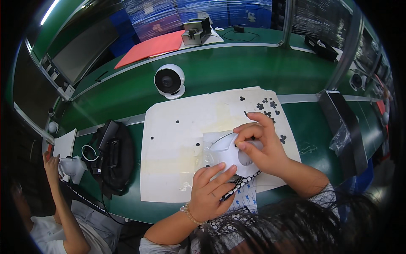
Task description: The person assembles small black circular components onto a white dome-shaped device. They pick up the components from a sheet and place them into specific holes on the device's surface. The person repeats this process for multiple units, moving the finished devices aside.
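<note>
A white rounded plastic housing (228, 157) rests over the pale board in front of me. My left hand (211, 190) holds its lower left edge, the fingers laid along the rim. Over its upper right side, my right hand (260, 146) is closed, with thumb and index finger pinching a small black round piece (236, 145) against the surface. Part of the housing is hidden behind the right hand. Below it lie a strip with black-and-white dots (243, 183) and a printed backing sheet (248, 198). Small black clover-shaped pieces (273, 104) are scattered toward the board's upper right.
The pale board (169, 169) covers the middle of the green bench. Behind it stands a white round camera-like device (169, 81). A black bag (116, 156) lies left; a long dark box (342, 131) stands right. A co-worker's hand (51, 167) is at far left.
</note>
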{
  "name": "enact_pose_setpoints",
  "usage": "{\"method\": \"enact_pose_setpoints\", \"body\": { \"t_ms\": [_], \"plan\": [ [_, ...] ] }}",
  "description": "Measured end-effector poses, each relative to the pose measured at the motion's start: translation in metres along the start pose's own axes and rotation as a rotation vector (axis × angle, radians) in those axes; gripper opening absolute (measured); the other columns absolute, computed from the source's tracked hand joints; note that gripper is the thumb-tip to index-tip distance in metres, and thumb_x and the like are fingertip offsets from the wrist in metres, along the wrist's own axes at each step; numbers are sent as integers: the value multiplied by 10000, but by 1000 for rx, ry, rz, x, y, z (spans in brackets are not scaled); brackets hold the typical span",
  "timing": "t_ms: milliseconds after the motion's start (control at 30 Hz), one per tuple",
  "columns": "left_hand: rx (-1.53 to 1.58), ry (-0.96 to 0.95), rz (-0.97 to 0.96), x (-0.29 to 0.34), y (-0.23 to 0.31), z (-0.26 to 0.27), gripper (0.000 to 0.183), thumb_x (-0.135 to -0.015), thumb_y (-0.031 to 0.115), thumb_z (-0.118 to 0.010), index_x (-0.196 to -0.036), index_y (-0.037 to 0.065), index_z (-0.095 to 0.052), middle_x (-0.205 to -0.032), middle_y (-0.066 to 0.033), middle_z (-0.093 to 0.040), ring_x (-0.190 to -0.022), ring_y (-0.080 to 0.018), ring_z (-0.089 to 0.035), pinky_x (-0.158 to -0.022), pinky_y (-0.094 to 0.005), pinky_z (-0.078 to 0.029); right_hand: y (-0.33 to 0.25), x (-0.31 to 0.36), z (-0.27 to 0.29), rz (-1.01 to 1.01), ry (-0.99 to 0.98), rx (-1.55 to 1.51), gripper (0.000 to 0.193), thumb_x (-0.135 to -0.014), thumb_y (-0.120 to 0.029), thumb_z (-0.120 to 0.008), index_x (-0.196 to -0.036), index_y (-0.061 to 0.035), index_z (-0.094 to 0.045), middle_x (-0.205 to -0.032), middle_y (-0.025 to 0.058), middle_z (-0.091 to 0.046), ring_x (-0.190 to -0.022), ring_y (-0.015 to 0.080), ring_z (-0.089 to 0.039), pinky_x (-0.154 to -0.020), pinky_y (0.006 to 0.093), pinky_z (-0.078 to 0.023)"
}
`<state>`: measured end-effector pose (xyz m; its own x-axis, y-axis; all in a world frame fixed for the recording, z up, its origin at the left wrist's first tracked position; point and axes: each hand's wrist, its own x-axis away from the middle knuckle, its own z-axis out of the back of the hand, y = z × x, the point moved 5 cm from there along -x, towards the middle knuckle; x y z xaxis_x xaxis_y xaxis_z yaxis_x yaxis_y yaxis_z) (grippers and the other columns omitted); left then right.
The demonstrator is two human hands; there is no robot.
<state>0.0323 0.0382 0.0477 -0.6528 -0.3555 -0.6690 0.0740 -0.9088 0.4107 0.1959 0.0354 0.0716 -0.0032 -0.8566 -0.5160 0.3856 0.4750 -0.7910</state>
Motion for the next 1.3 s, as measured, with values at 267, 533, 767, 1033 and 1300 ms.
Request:
{"method": "enact_pose_setpoints", "body": {
  "t_ms": [267, 533, 767, 1033, 1300],
  "plan": [
    [-2, -9, 1, 0, 1, 1, 183, -625, 117, -666, -782, 85, -576, -1179, -57, -541, -1099, -254, -453, -815, -390, -361, -8, 3, -1, 65, 24, 188, 562, -788, 49, -537, -1250, -47, -230, -868, 101, -589, -1025, 239, -541, -840, 341, -421],
    [-9, -5, 12, 0, 0, 1, 184, -621, 109, -659, -783, 82, -575, -1183, -58, -538, -1103, -255, -451, -824, -395, -353, -26, 8, 3, 293, -2, 626, 395, -736, -49, -610, -1109, -56, -479, -990, 75, -603, -1077, 255, -499, -875, 405, -366],
    [-17, -17, -5, -2, 1, 1, 178, -616, 107, -658, -771, 83, -574, -1198, -64, -525, -1103, -257, -448, -817, -396, -352, -21, 29, 13, 43, -9, 385, 119, -754, -127, -626, -865, -106, -589, -1252, 128, -415, -1261, 365, -249, -962, 450, -264],
    [-19, 6, 1, 1, -1, -3, 215, -566, 68, -706, -757, 83, -607, -1188, -83, -525, -1114, -275, -429, -831, -407, -337, -13, 34, -1, -1, -115, 277, 62, -803, -168, -583, -810, -109, -564, -1307, 138, -356, -1283, 386, -160, -1011, 452, -151],
    [-32, 22, 3, 1, -1, -5, 205, -571, 74, -709, -749, 81, -607, -1185, -81, -528, -1115, -268, -430, -831, -403, -337, -15, 34, -1, 37, -125, 345, 78, -783, -176, -600, -801, -106, -571, -1285, 130, -386, -1259, 387, -215, -982, 461, -188]
  ]
}}
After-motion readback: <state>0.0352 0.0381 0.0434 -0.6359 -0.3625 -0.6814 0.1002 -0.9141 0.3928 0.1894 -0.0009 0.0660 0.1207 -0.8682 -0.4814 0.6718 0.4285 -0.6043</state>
